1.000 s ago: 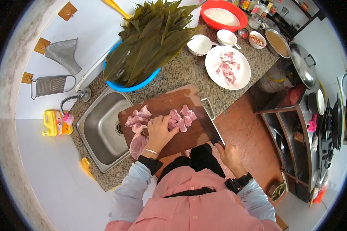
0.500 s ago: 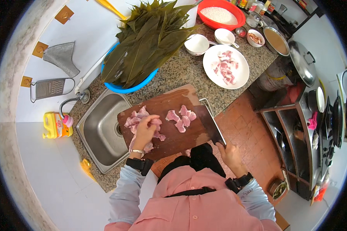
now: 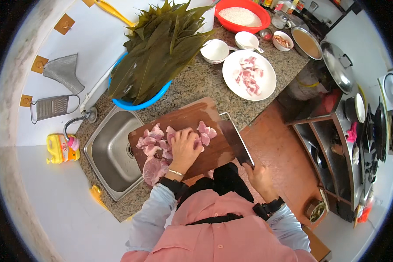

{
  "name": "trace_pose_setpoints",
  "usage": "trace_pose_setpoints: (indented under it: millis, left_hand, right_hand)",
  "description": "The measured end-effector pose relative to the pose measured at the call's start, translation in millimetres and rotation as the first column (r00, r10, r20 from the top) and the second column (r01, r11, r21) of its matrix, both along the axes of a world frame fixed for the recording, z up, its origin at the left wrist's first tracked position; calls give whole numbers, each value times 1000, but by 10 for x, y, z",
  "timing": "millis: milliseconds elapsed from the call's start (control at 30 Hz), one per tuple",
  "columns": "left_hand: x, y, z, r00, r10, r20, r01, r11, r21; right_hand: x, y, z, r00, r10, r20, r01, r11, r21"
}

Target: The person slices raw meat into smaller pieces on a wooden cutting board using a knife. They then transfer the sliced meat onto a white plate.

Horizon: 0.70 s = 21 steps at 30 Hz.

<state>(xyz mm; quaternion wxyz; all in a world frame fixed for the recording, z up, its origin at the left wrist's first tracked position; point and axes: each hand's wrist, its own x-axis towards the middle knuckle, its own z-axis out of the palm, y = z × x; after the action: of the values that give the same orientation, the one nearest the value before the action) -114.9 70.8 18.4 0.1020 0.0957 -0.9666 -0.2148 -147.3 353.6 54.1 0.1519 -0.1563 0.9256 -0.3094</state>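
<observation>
Passage: bare wood ran along the far edge of the cutting board [image 3: 181, 114] | Blocked: left hand [image 3: 185, 148] sat mid-board among meat pieces [image 3: 146, 144]; knife [image 3: 236, 142] in right hand [image 3: 261, 178] fenced the right edge | Beyond: counter [image 3: 194, 85] gave room between blue basin [image 3: 146, 104] heaped with leaves [image 3: 155, 61] and white plate [image 3: 267, 79] | Left: sink [image 3: 111, 163] lay open, partly under the cutting board

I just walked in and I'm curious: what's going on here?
A person's left hand is over raw meat pieces on a wooden board, while the right hand holds a cleaver by the board's right edge. Beyond the board, a white plate holds more meat, and a blue basin is piled with long green leaves.
</observation>
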Motion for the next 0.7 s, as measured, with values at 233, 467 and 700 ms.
trace_pose_setpoints:
  millis: [233,467,700]
  left_hand:
    - [26,-316,153,994,-91,56,94,993,-68]
    - [-70,-83,91,959,-284,16,284,959,29]
    - [106,-321,61,954,-283,101,282,959,23]
  right_hand:
    - [39,140,-130,998,-53,-22,52,998,-40]
    - [-31,145,-56,999,-50,1,50,998,28]
    - [-29,221,-37,995,-95,35,94,995,32]
